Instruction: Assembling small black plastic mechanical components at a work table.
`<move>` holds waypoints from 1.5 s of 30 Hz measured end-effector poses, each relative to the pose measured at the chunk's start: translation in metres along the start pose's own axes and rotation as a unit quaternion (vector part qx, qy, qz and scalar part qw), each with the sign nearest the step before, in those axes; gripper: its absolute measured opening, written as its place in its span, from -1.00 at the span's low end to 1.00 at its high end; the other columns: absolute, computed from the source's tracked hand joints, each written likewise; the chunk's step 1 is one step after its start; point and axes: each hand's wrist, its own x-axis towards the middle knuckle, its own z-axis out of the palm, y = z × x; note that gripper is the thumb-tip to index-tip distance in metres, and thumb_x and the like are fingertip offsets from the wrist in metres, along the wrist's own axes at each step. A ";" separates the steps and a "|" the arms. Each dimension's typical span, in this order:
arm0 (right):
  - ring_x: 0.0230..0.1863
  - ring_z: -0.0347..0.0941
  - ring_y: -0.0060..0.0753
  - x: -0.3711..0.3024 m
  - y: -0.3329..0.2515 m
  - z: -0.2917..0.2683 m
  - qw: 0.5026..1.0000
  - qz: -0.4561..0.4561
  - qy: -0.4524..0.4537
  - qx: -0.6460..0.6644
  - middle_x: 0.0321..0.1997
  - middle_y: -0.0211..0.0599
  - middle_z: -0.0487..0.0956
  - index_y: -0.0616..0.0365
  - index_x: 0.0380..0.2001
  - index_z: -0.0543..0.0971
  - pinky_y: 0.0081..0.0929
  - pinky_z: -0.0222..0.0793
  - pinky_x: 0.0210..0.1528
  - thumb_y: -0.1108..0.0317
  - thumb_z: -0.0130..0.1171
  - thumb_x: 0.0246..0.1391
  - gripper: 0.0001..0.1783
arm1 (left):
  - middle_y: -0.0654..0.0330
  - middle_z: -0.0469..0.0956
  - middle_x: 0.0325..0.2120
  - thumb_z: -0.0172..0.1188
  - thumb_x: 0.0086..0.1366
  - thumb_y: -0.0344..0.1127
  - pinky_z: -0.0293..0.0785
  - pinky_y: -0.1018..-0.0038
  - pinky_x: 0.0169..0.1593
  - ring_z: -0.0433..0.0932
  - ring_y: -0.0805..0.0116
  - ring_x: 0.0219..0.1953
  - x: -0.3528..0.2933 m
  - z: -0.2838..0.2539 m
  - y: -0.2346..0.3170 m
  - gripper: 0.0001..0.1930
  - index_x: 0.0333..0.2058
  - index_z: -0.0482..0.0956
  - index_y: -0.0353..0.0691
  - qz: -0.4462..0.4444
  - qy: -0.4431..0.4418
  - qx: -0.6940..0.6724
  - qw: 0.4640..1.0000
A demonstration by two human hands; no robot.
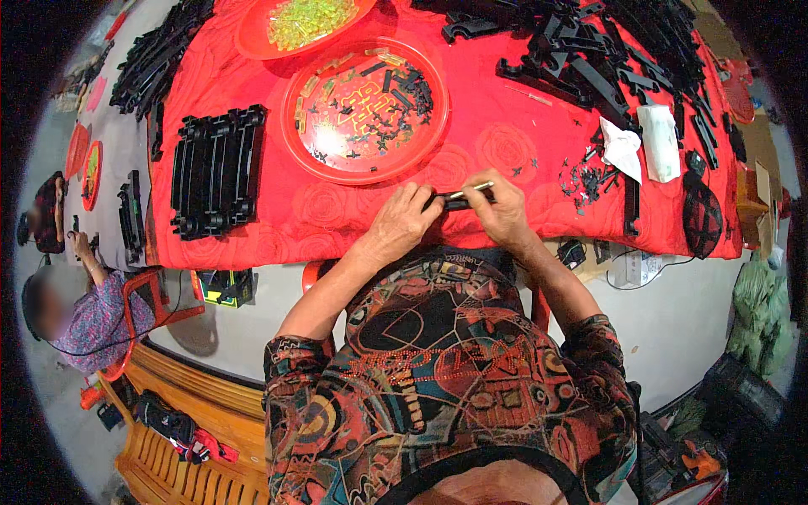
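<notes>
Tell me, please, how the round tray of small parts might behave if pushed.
The tray would probably slide rather than roll, since it lies flat on the cloth. Its small parts may shift, lying loosely scattered inside.

Red tablecloth point(328, 206): bare lane between black bar stack point(220, 164), left, and left hand point(402, 219); second lane right of round red tray point(367, 178), hemmed by black part heap point(598, 84), far right, and small black pieces point(593, 181), right.
</notes>
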 end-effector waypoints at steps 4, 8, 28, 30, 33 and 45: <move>-0.56 0.39 -0.51 -0.005 0.001 -0.010 0.995 0.058 0.073 0.022 -0.57 -0.30 0.44 0.21 -0.43 0.45 -0.53 0.31 -0.49 0.47 0.13 0.01 -0.93 | 0.05 0.36 -0.31 0.01 0.03 -0.40 0.37 0.32 -0.18 0.37 0.15 -0.24 0.000 0.002 0.002 -0.75 -0.26 0.44 -0.28 -0.010 -0.007 0.004 1.000; -0.51 0.42 -0.47 -0.010 0.000 -0.006 0.995 0.043 0.086 -0.010 -0.53 -0.29 0.47 0.23 -0.40 0.45 -0.52 0.34 -0.44 0.49 0.12 0.01 -0.92 | 0.06 0.36 -0.31 0.01 0.03 -0.41 0.36 0.33 -0.19 0.36 0.16 -0.25 0.000 0.002 0.002 -0.76 -0.27 0.44 -0.28 -0.008 -0.007 0.000 1.000; -0.44 0.46 -0.28 -0.005 -0.007 0.004 0.999 -0.011 0.022 -0.035 -0.48 -0.16 0.46 0.25 -0.44 0.44 -0.47 0.35 -0.39 0.52 0.11 0.00 -0.94 | 0.07 0.35 -0.36 0.05 -0.01 -0.46 0.38 0.32 -0.20 0.36 0.14 -0.26 0.003 0.002 0.001 -0.80 -0.34 0.48 -0.31 -0.026 -0.016 -0.038 0.999; -0.44 0.46 -0.29 -0.005 -0.006 0.008 0.999 -0.003 0.020 -0.029 -0.48 -0.18 0.47 0.26 -0.44 0.44 -0.47 0.35 -0.39 0.54 0.13 -0.02 -0.93 | 0.10 0.32 -0.44 0.03 0.01 -0.44 0.38 0.34 -0.24 0.35 0.17 -0.30 0.004 0.004 0.001 -0.83 -0.38 0.49 -0.30 -0.014 0.007 -0.038 0.999; -0.44 0.46 -0.28 -0.004 -0.004 0.011 0.996 -0.067 0.012 -0.056 -0.47 -0.20 0.47 0.25 -0.44 0.45 -0.46 0.37 -0.38 0.57 0.14 -0.07 -0.91 | 0.10 0.32 -0.45 0.03 0.00 -0.44 0.37 0.34 -0.23 0.34 0.17 -0.30 0.003 0.006 -0.002 -0.84 -0.39 0.49 -0.29 -0.007 0.004 -0.035 0.999; -0.40 0.40 -0.10 -0.003 -0.006 0.013 0.990 -0.106 -0.008 -0.097 -0.45 -0.18 0.44 0.23 -0.48 0.40 -0.34 0.36 -0.34 0.53 0.15 -0.11 -0.88 | 0.09 0.29 -0.46 0.04 -0.02 -0.45 0.33 0.33 -0.22 0.32 0.15 -0.31 0.011 -0.002 -0.004 -0.84 -0.40 0.49 -0.30 -0.006 -0.039 -0.091 0.995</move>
